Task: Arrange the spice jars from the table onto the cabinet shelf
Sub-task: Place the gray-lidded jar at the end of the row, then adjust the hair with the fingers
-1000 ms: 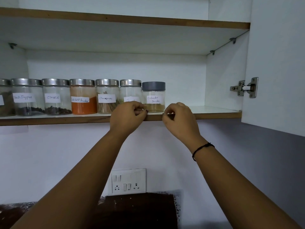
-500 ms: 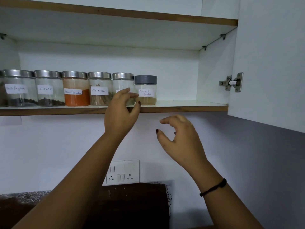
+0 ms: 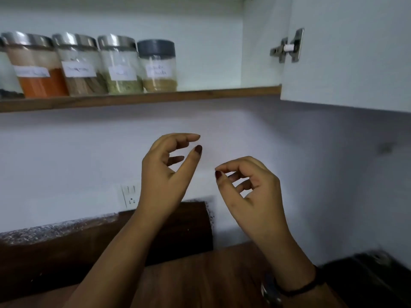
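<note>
White painted wall (image 3: 66, 156) fills the background, greyer toward the right. White cabinet door (image 3: 355, 52) stands open at upper right. Brown wooden table (image 3: 200, 276) runs along the bottom of view, with a dark brown panel (image 3: 195, 230) behind it against the wall. Cabinet shelf (image 3: 178, 96), white inside with a wooden front edge, crosses the upper left.

Left hand (image 3: 164, 174) is raised in the air below the shelf, well apart from the jars. Its fingers are loosely curved, thumb out, nothing in it. Right hand (image 3: 251, 192) is near it and a little lower, not touching it. Its fingers are loosely curled, thumb and forefinger tips close together, holding nothing.

Four glass spice jars stand upright in a row at the front of the shelf, side by side. From the left:
- steel-lidded jar of orange powder (image 3: 37, 70)
- steel-lidded jar of brown sticks (image 3: 80, 67)
- steel-lidded jar of greenish seeds (image 3: 121, 67)
- grey-lidded jar of tan powder (image 3: 158, 67), at the right end of the row

Each jar carries a white paper label, the writing too blurred to read. A fifth jar with dark contents (image 3: 7, 85) is cut off by the left frame edge.

White socket plate (image 3: 130, 195) on the wall is partly hidden behind the left wrist. Metal hinge (image 3: 289, 46) sits on the door's inner face. Black thread bracelet (image 3: 300, 290) circles the right wrist.
</note>
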Motion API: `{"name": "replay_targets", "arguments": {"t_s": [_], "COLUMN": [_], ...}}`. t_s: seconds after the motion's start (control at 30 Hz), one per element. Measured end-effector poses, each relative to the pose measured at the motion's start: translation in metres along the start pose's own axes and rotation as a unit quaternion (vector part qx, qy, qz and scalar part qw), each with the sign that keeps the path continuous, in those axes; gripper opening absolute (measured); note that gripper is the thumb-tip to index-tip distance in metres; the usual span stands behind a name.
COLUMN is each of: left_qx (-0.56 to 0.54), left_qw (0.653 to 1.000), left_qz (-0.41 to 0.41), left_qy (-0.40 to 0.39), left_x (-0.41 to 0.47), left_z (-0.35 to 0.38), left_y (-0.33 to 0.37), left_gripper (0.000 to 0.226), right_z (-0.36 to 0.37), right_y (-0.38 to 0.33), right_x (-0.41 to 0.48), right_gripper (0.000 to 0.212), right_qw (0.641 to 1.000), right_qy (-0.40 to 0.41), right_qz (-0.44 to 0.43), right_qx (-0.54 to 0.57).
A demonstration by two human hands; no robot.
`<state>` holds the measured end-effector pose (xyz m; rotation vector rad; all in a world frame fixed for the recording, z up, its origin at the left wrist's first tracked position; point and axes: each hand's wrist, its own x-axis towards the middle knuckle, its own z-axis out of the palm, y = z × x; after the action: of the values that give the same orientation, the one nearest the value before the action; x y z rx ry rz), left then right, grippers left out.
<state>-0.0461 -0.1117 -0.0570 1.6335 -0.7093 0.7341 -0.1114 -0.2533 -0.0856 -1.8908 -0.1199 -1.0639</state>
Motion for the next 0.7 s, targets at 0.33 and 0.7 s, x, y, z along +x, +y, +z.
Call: {"name": "replay_targets", "arguments": {"t_s": [0.33,0.7], "left_qx": [-0.057,-0.057], "left_qw": [0.982,0.927], "left_qz": [-0.120,-0.305], "left_qy": [-0.136,-0.212], "left_x": [-0.115,-0.218], "left_z": [0.069,0.103], "left_y": [-0.059,-0.103], "left_gripper": [0.023,0.023], "right_z": [-0.013,-0.031], "right_y": [0.087,0.156], "right_x": [-0.113,-0.199], "right_gripper": [0.016,0.015], "right_qw": [0.993,0.973], "right_qy": [-0.017,0.016], "right_qz": [0.112,0.232], "right_qx": [0.031,-0.002]}}
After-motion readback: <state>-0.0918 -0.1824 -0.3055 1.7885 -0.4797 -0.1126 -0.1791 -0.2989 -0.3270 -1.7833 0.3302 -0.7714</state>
